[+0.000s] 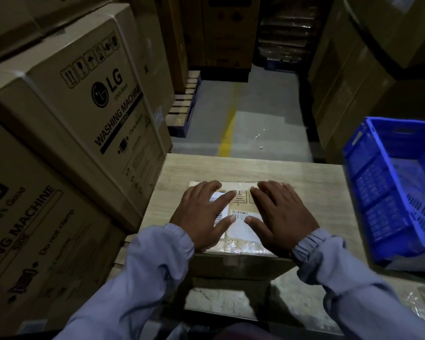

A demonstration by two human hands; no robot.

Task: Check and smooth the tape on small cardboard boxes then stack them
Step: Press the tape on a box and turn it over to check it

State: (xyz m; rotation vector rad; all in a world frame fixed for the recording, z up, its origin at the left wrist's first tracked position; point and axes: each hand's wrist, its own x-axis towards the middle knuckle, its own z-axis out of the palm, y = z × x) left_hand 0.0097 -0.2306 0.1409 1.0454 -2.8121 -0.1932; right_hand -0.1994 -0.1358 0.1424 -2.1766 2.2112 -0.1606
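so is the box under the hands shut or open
Shut: the small cardboard box has its top flat under clear tape and labels, left hand and right hand spread flat on it.

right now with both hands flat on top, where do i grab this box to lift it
Likely best: hold the small cardboard box by its left and right side walls, left hand and right hand each coming from its own side. Its top is flat and taped, no hold there; bare table flanks both sides.
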